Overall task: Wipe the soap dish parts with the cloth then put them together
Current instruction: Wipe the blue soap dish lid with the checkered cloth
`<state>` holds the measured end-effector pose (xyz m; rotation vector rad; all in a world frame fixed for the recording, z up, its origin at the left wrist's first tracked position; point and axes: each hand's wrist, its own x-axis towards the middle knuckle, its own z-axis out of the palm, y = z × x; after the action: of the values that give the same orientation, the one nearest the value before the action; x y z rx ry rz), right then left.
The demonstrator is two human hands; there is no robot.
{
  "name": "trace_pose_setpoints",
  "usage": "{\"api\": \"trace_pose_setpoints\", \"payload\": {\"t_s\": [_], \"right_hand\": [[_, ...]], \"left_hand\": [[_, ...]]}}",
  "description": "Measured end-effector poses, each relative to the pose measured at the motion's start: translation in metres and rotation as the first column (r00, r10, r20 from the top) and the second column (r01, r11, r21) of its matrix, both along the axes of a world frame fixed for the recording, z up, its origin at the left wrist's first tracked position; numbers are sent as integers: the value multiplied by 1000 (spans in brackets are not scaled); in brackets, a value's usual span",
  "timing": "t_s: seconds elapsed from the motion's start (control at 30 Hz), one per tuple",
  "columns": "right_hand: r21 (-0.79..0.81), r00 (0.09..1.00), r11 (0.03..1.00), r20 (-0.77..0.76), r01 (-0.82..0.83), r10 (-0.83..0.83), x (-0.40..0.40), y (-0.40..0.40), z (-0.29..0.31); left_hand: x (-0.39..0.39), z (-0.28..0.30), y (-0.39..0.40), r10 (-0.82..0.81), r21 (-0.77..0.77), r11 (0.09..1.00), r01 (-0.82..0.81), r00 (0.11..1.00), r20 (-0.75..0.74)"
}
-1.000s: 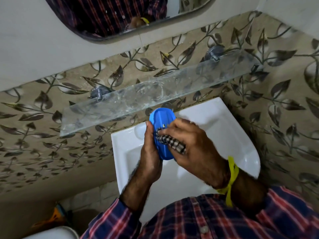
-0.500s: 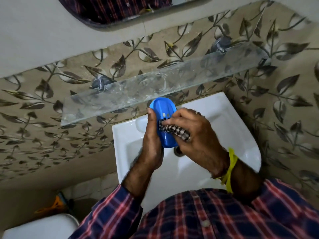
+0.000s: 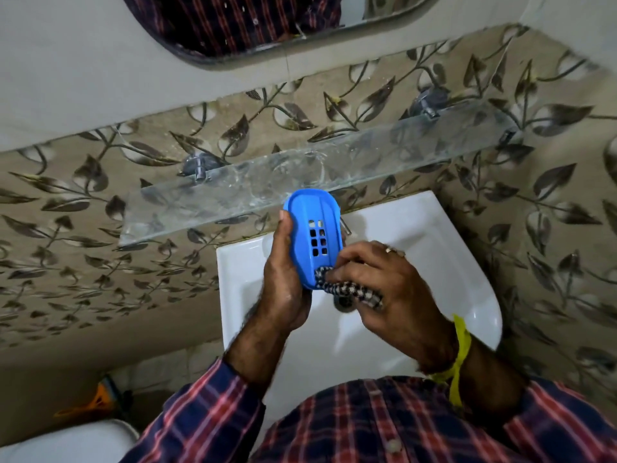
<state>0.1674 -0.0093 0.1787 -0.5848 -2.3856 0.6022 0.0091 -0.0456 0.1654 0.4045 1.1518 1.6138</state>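
A blue oval soap dish part point(image 3: 312, 225) with a grid of small drain holes stands on edge above the sink. My left hand point(image 3: 283, 282) grips it along its left side and bottom. My right hand point(image 3: 387, 292) holds a bunched black-and-white checked cloth point(image 3: 347, 292) and presses it against the lower end of the blue part. No other soap dish part shows in the view.
A white sink point(image 3: 434, 262) lies under my hands, its drain point(image 3: 342, 304) partly hidden by the cloth. A glass shelf point(image 3: 233, 192) juts from the leaf-patterned tiled wall just beyond the dish. A mirror point(image 3: 233, 25) hangs above. A white toilet tank point(image 3: 66, 442) sits low left.
The cloth has slid from the middle of the blue part down to its lower end, uncovering the drain holes. The part now faces me more squarely.
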Motion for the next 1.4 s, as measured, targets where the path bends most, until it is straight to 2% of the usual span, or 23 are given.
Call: {"api": "trace_pose_setpoints", "payload": {"t_s": [0.13, 0.23, 0.3, 0.43, 0.57, 0.7, 0.87, 0.97, 1.13, 1.23, 1.4], "right_hand": [[-14, 984, 988, -92, 152, -153, -17, 19, 5], [81, 998, 996, -43, 47, -44, -11, 10, -1], [74, 998, 996, -31, 48, -46, -5, 2, -6], [-93, 930, 951, -203, 294, -307, -26, 17, 3], [5, 973, 980, -121, 200, -198, -25, 12, 10], [-68, 949, 952, -80, 300, -305, -31, 22, 19], [10, 980, 980, -18, 199, -199, -28, 9, 22], [-46, 956, 956, -34, 291, -293, -30, 21, 23], [-34, 983, 982, -8, 183, -184, -32, 15, 22], [-157, 951, 942, -41, 297, -306, -30, 28, 16], [-226, 974, 952, -44, 205, -221, -26, 10, 3]], "left_hand": [[9, -6, -4, -11, -13, 1000, 11, 999, 46], [0, 1, -4, 11, 14, 1000, -11, 998, 57], [-3, 4, -5, 17, 7, 1000, -18, 1000, 8], [15, -3, -9, -29, 10, 1000, 30, 999, -18], [17, 1, -12, -58, 53, 997, 58, 998, -3], [23, -4, -14, -59, 50, 997, 65, 993, -106], [17, -5, -18, -75, 93, 992, 90, 986, -152], [20, -8, -19, -78, 84, 992, 94, 981, -180], [9, -11, -19, -66, 133, 987, 88, 984, -163], [8, -13, -18, -45, 103, 992, 65, 981, -188], [3, -12, -16, -13, 50, 999, 18, 995, -103]]}}
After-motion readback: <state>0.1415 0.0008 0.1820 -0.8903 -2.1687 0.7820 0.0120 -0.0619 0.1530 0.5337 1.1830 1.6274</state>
